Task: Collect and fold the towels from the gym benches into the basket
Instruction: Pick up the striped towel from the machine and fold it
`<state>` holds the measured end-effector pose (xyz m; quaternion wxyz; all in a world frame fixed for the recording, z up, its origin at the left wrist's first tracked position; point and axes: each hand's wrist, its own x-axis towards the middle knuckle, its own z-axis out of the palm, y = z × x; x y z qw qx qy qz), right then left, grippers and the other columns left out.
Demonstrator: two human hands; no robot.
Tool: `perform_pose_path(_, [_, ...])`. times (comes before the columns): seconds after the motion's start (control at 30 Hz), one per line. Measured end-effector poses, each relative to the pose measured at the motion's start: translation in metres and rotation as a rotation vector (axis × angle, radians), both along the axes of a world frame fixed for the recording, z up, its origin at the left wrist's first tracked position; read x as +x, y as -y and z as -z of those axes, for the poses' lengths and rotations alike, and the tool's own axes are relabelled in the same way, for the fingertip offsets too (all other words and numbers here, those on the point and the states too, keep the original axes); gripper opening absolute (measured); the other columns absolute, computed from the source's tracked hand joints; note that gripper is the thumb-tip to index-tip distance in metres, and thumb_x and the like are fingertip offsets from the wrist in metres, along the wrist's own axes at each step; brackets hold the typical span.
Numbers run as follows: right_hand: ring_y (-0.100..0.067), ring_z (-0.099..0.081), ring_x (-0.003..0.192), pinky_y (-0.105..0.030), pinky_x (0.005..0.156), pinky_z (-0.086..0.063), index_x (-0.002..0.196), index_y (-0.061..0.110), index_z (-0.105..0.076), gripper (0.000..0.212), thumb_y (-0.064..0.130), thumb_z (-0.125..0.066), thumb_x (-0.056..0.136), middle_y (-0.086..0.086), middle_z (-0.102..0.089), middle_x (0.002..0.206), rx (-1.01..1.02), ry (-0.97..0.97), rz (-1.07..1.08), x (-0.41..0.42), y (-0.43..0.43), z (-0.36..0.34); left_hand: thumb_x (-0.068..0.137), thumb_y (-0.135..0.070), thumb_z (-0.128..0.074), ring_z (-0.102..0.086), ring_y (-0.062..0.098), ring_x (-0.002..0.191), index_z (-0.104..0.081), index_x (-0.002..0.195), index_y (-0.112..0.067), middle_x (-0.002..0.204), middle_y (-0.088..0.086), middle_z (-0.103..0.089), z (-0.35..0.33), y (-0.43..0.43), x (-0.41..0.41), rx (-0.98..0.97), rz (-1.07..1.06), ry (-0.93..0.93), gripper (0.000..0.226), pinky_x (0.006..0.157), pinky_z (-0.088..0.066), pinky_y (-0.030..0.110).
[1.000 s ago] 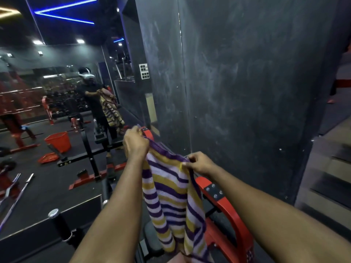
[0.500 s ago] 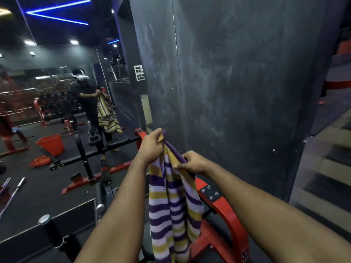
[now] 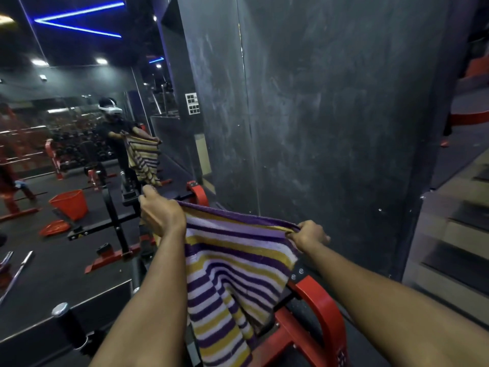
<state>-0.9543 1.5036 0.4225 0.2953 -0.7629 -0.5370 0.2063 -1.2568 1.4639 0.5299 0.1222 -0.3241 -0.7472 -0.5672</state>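
The striped towel point(image 3: 238, 260) is being held up in the air in front of the person, above a red machine frame point(image 3: 320, 308) and close to a dark grey wall point(image 3: 330, 128). Its top edge is being stretched taut between the two hands and is running from left to right, with the left end sitting a little higher in the view. The purple, yellow and white stripes are lying along that edge. The rest of the cloth is hanging down from it and is being cut off by the bottom of the view, so its long axis cannot be told.

The left corner is being gripped by the left hand point(image 3: 161, 215), whose fingers are curled round the edge. The right corner is being pinched by the right hand point(image 3: 308, 234) between thumb and fingers.

In the mirror point(image 3: 31, 260) on the left, a red basket point(image 3: 70, 203) is being shown standing upright on the dark floor, well apart from the towel; its inside is not being shown from this angle. A flat red piece point(image 3: 54, 227) is lying just beside it.

A white marking point(image 3: 341, 356) on the frame's lower end is too blurred to be read.
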Motion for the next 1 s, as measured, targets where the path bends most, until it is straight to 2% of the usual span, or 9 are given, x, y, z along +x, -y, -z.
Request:
perform_pose_path(0.13, [-0.025, -0.068, 0.083, -0.032, 0.074, -0.054, 0.078, 0.024, -0.071, 0.007, 0.022, -0.069, 0.085, -0.004, -0.072, 0.083, 0.147, -0.229, 0.015, 0.001, -0.002, 0.0, 0.085, 0.005, -0.043, -0.058, 0.039, 0.086, -0.05, 0.1, -0.01, 0.101, 0.017, -0.058, 0.006, -0.007, -0.004, -0.096, 0.029, -0.001, 0.023, 0.072, -0.052, 0.046])
perform_pose_path(0.3, [-0.028, -0.061, 0.081, -0.027, 0.064, -0.042, 0.082, 0.018, -0.06, 0.007, 0.011, -0.06, 0.079, -0.004, -0.063, 0.083, 0.193, -0.274, 0.086, 0.0, 0.0, -0.016, 0.081, 0.005, -0.044, -0.06, 0.038, 0.08, -0.053, 0.095, -0.011, 0.09, 0.019, -0.061, 0.017, -0.017, -0.008, -0.215, 0.227, 0.007, 0.023, 0.069, -0.052, 0.042])
perform_pose_path(0.37, [-0.026, -0.063, 0.081, -0.027, 0.068, -0.046, 0.074, 0.019, -0.06, 0.012, 0.009, -0.066, 0.076, -0.003, -0.066, 0.082, 0.161, -0.298, -0.034, -0.004, -0.004, -0.026, 0.083, -0.002, -0.054, -0.061, 0.041, 0.086, -0.057, 0.095, -0.008, 0.093, 0.024, -0.064, 0.018, -0.023, -0.006, -0.286, 0.364, -0.074, 0.014, 0.073, -0.049, 0.04])
perform_pose_path(0.43, [-0.02, -0.063, 0.072, -0.03, 0.067, -0.05, 0.069, 0.02, -0.061, 0.024, 0.002, -0.075, 0.076, -0.001, -0.065, 0.074, 0.128, -0.387, -0.326, -0.017, -0.004, -0.039, 0.085, -0.012, -0.066, -0.063, 0.04, 0.094, -0.063, 0.097, -0.005, 0.097, 0.023, -0.068, 0.017, -0.026, -0.001, -0.347, 0.511, -0.171, 0.015, 0.077, -0.047, 0.039])
perform_pose_path(0.53, [-0.015, -0.059, 0.057, -0.028, 0.048, -0.052, 0.082, 0.014, -0.065, 0.013, 0.004, -0.074, 0.084, -0.006, -0.06, 0.069, 0.104, -0.654, -0.607, -0.04, 0.005, -0.053, 0.083, -0.026, -0.075, -0.066, 0.03, 0.088, -0.068, 0.093, -0.006, 0.09, 0.015, -0.071, 0.018, -0.027, 0.015, -0.408, 0.71, -0.246, 0.023, 0.072, -0.044, 0.033])
perform_pose_path(0.63, [-0.013, -0.063, 0.057, -0.027, 0.047, -0.053, 0.087, 0.011, -0.07, 0.007, 0.005, -0.073, 0.086, -0.011, -0.062, 0.075, 0.096, -0.762, -0.659, -0.056, 0.011, -0.063, 0.081, -0.036, -0.075, -0.061, 0.021, 0.07, -0.064, 0.078, -0.012, 0.07, 0.006, -0.067, 0.021, -0.027, 0.028, -0.445, 0.859, -0.227, 0.026, 0.064, -0.048, 0.036])
perform_pose_path(0.7, [-0.012, -0.066, 0.057, -0.026, 0.05, -0.057, 0.093, 0.001, -0.071, 0.006, -0.001, -0.067, 0.088, -0.012, -0.065, 0.075, 0.036, -0.777, -0.71, -0.062, 0.013, -0.069, 0.08, -0.037, -0.075, -0.063, 0.02, 0.069, -0.069, 0.082, -0.012, 0.075, 0.009, -0.071, 0.022, -0.028, 0.031, -0.444, 0.928, -0.19, 0.027, 0.069, -0.053, 0.041])
perform_pose_path(0.87, [-0.023, -0.071, 0.087, -0.033, 0.081, -0.061, 0.104, 0.002, -0.071, 0.023, -0.008, -0.055, 0.091, -0.02, -0.069, 0.098, -0.125, -0.81, -0.851, -0.064, 0.013, -0.071, 0.086, -0.025, -0.068, -0.055, 0.01, 0.066, -0.07, 0.08, -0.009, 0.071, 0.008, -0.07, 0.022, -0.027, 0.032, -0.438, 1.101, -0.135, 0.017, 0.071, -0.053, 0.049])
perform_pose_path(1.0, [-0.011, -0.07, 0.07, -0.019, 0.058, -0.056, 0.106, 0.0, -0.065, 0.02, -0.009, -0.063, 0.088, -0.014, -0.071, 0.087, -0.031, -0.727, -0.88, -0.059, 0.017, -0.073, 0.095, -0.016, -0.058, -0.058, 0.016, 0.07, -0.065, 0.09, -0.003, 0.075, 0.006, -0.065, 0.018, -0.023, 0.037, -0.441, 1.161, -0.085, 0.016, 0.067, -0.054, 0.05])
